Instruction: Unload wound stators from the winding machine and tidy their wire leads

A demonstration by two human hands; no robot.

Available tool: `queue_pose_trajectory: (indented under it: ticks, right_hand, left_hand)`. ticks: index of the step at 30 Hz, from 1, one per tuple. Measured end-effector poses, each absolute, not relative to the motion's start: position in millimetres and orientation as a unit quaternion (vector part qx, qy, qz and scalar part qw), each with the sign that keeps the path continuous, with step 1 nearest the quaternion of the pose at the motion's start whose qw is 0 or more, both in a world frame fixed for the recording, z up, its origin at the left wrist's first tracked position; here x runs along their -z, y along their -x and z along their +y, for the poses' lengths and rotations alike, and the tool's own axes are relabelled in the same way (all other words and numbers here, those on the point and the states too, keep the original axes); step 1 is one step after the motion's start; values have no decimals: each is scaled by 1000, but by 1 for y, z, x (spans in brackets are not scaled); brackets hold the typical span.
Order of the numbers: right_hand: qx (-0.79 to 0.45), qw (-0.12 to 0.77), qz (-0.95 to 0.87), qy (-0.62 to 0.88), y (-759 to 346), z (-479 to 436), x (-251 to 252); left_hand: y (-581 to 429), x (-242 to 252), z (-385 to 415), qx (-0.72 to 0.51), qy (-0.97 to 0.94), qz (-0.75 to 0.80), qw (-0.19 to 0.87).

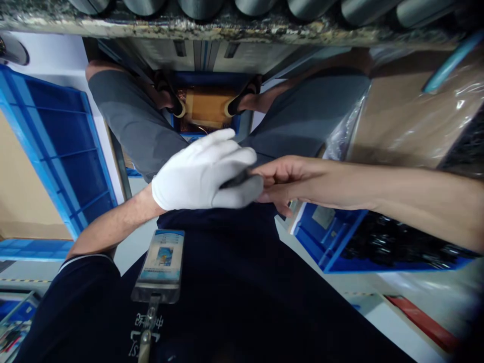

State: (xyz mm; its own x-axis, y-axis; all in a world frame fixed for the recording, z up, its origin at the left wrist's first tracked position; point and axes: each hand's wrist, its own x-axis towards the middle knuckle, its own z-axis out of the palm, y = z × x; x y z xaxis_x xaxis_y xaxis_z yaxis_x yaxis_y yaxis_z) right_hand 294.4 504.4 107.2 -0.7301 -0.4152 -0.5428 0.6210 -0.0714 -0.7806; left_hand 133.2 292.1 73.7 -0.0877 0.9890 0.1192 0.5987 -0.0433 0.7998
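My left hand (212, 174) wears a white glove, its fingers bent and closed in front of my lap. Bare and ungloved, my right hand (280, 181) meets the gloved fingertips from the right, with its own fingers curled in. A dark patch shows between the gloved thumb and fingers. Whether it is a small part or only shadow, I cannot make out. The fingertips of both hands overlap and are slightly blurred, so anything held between them is hidden.
A roller conveyor edge (227, 29) runs in front of my knees. A blue crate (91, 151) stands at left; another blue crate (325, 252) at right holds black parts (389, 247). Plastic-wrapped cardboard (401, 116) lies at right. A badge (161, 259) hangs on my chest.
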Motion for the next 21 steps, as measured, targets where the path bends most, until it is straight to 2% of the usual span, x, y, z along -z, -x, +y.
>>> queue_pose_trajectory:
  ticks: [5,6,8,9,11,13,14,15,17,19,21]
  right_hand:
    - [518,166,838,49,-280,513,-131]
    - [497,141,855,53,-278,518,-133]
    - [484,129,865,24,-279,528,-132]
    - [510,157,846,-8,-281,531,-129]
    - [624,294,720,-78,-286,533,-119]
    - [727,415,537,-107,-291,527,-108]
    - [755,426,487,-107,-292,522,-105]
    - [762,406,495,-97,-292,516,-103]
    - [694,292,657,-54,-291,506,-106]
    - [526,147,838,2,-290,502,-114]
    - [403,69,912,16,-294,507,-117]
  left_hand:
    - [-139,-77,280,-337,-531,627,459]
    - [-142,-77,279,-347,-515,636,458]
    - [-146,-77,276,-363,-494,693,379]
    - [-147,-78,275,-357,-497,721,325]
    - [-147,-79,274,-330,-527,745,243]
    - [-145,-80,275,-316,-538,744,238]
    - [-144,-81,275,-316,-536,742,249]
    - [-143,-81,275,-317,-536,738,259]
    - [-141,-83,272,-325,-538,724,286]
    - [-139,-84,264,-343,-506,710,349]
    - [-134,-85,251,-377,-434,706,415]
